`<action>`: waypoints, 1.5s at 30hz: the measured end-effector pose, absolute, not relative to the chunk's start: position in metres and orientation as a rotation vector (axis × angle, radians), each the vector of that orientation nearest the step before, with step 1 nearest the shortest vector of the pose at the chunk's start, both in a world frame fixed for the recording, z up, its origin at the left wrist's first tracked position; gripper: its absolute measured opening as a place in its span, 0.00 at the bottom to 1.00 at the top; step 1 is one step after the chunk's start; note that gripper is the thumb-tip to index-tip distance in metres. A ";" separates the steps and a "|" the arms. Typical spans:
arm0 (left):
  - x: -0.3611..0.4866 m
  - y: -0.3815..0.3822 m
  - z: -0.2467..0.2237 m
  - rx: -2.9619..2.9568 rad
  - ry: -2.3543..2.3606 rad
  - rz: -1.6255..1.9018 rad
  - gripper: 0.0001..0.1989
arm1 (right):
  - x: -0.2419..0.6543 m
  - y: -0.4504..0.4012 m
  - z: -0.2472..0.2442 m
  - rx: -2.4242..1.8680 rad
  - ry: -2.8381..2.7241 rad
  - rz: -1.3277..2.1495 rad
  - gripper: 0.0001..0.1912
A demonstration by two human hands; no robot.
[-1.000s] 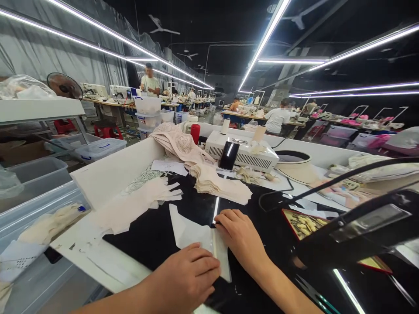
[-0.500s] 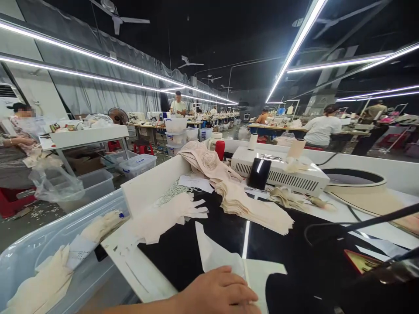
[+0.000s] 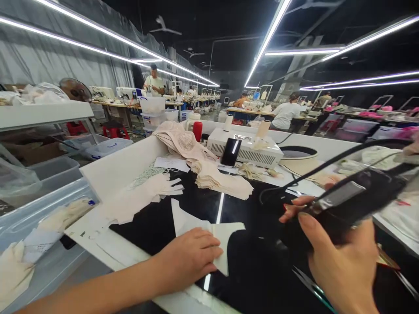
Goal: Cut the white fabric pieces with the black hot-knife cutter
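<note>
My left hand (image 3: 190, 259) lies flat on a pale cut piece (image 3: 229, 231) on the black tabletop, fingers stretched over its middle. Whether that piece is fabric or paper is unclear. To the right, my right hand (image 3: 343, 261) grips a black corded hand tool (image 3: 369, 192) with a shiny metal strip, raised above the table and partly blurred. A pointed metal tool with a teal part (image 3: 310, 283) lies by my right wrist. Beyond my left hand are a fan of beige fabric strips (image 3: 140, 196) and a stack of beige cut pieces (image 3: 222, 179).
A white vented box (image 3: 245, 146) stands at the back with a dark phone (image 3: 231, 151) leaning on it. Nearby are a red thread cone (image 3: 197, 131) and a round beige container (image 3: 297, 161). A clear plastic tub (image 3: 78, 192) adjoins the left edge. Co-workers sit and stand farther off.
The view has swung right. My right hand has come into view gripping the black corded tool. My left hand still rests on the pale piece.
</note>
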State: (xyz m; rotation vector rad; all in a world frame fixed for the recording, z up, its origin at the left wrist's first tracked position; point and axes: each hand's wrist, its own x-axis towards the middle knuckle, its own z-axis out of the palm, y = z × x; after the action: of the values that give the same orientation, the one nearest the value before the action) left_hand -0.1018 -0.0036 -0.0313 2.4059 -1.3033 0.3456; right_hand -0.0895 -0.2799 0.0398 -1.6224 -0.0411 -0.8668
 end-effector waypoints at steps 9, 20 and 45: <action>-0.097 -0.013 -0.029 2.321 -1.624 0.449 0.07 | -0.112 -0.242 0.038 -1.303 -0.312 -0.739 0.31; -0.097 -0.021 -0.031 2.233 -1.445 0.344 0.06 | -0.124 -0.211 0.030 -1.148 -0.403 -0.561 0.25; -0.095 -0.021 -0.028 2.130 -1.208 0.105 0.07 | -0.121 -0.201 0.021 -1.186 -0.420 -0.581 0.23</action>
State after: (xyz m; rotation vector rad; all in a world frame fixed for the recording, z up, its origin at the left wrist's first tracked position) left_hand -0.0946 -0.0215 -0.0276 2.1296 -1.2080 0.1049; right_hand -0.1215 -0.2013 0.0209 -1.1859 -0.4198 -0.5812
